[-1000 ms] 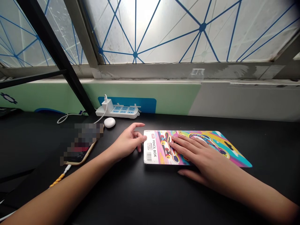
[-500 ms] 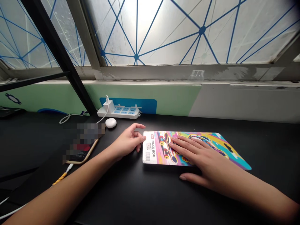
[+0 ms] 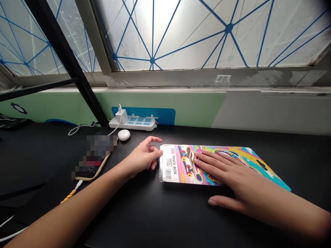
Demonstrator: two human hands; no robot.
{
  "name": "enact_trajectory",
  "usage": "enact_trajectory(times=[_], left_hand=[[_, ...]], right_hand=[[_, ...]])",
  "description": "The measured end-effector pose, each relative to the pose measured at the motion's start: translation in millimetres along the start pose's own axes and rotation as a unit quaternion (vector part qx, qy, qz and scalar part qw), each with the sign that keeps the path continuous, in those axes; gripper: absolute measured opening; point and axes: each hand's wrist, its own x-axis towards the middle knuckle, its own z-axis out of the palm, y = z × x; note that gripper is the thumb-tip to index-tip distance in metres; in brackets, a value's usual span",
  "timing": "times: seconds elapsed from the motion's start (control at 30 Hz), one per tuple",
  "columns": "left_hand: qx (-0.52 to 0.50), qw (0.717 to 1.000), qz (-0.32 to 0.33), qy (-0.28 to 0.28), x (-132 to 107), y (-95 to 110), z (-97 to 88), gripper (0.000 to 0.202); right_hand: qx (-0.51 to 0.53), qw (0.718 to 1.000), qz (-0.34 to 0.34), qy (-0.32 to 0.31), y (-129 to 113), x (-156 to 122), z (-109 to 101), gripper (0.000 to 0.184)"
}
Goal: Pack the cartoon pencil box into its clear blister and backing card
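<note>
A colourful flat pencil box (image 3: 184, 163) with skateboard artwork and a white label reading "PENCIL BOX" lies on the black desk. Along its left end, a narrow strip of clear plastic sleeve (image 3: 161, 172) sticks out past the printed part. My left hand (image 3: 144, 155) pinches this end near its upper left corner, thumb on top, index finger stretched out above; the lower fingers are curled and partly hidden. Flat across the box's middle and right rests my right hand (image 3: 232, 175), fingers extended, thumb apart over the desk in front.
Left of my left arm lies a phone (image 3: 95, 168), partly blurred out, with a cable plugged in. Behind it are a white rounded case (image 3: 124, 135) and a white power strip (image 3: 134, 123) against the wall. A black slanted post (image 3: 77, 75) rises at the left.
My right hand and the pencil box have shifted slightly right. More of the clear sleeve shows at the left end, while my left hand stays nearly where it was. The view has tilted a little.
</note>
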Motion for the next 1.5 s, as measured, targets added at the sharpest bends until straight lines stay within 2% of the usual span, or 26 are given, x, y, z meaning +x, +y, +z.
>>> enact_trajectory(times=[0.2,0.33,0.47,0.57,0.63,0.7,0.77,0.8,0.83,0.87,0.9,0.97,1.0,1.07,1.13,1.23,1.33,1.4,1.5], left_hand=[[0.031,1.000,0.003,0.002,0,5,-14.2,0.049],[0.184,0.980,0.026,0.066,0,13,-34.2,0.055],[0.360,0.928,0.028,0.090,0,20,-56.2,0.055],[0.489,0.867,-0.016,0.089,-2,25,-68.3,0.047],[0.550,0.828,-0.048,0.096,-7,29,-70.7,0.041],[0.576,0.808,-0.064,0.106,-12,31,-67.2,0.040],[0.616,0.775,-0.039,0.133,-17,32,-58.1,0.043],[0.648,0.747,-0.007,0.152,-18,31,-51.8,0.045],[0.676,0.716,0.039,0.171,-19,30,-44.6,0.046],[0.689,0.697,0.091,0.177,-19,28,-36.7,0.047],[0.686,0.692,0.145,0.170,-19,26,-28.4,0.048],[0.644,0.721,0.226,0.120,-18,20,-11.6,0.049],[0.622,0.739,0.242,0.093,-18,17,-3.8,0.051],[0.598,0.766,0.234,0.028,-18,11,8.3,0.060],[0.600,0.773,0.203,-0.026,-18,7,14.1,0.069],[0.608,0.773,0.169,-0.072,-14,6,10.6,0.076],[0.597,0.781,0.153,-0.100,-7,10,-0.4,0.078],[0.591,0.786,0.140,-0.112,-3,13,-7.5,0.078],[0.589,0.790,0.120,-0.118,1,17,-15.6,0.078]], right_hand=[[-0.007,1.000,0.000,0.009,14,-10,-4,0.087],[0.013,1.000,0.012,0.003,21,-15,-4,0.081],[0.032,0.999,0.038,-0.013,22,-14,0,0.068],[0.036,0.998,0.049,-0.014,23,-13,2,0.062],[0.036,0.998,0.049,-0.014,24,-12,2,0.061],[0.035,0.998,0.047,-0.011,24,-11,2,0.059],[0.027,0.998,0.053,0.002,21,-9,2,0.056],[0.019,0.998,0.058,0.012,18,-7,3,0.055],[0.010,0.998,0.063,0.023,14,-4,4,0.054],[0.001,0.997,0.067,0.031,9,-1,5,0.055],[-0.006,0.997,0.069,0.037,4,2,7,0.057],[-0.015,0.997,0.062,0.043,-6,9,12,0.064],[-0.018,0.997,0.054,0.046,-10,12,15,0.067],[-0.026,0.997,0.039,0.053,-14,17,19,0.067],[-0.028,0.998,0.032,0.055,-14,18,21,0.060],[-0.012,0.999,0.039,0.024,-7,15,20,0.054],[0.005,0.998,0.060,-0.024,4,5,16,0.063],[0.015,0.996,0.078,-0.041,11,-1,16,0.071],[0.030,0.993,0.103,-0.056,19,-7,15,0.074]])
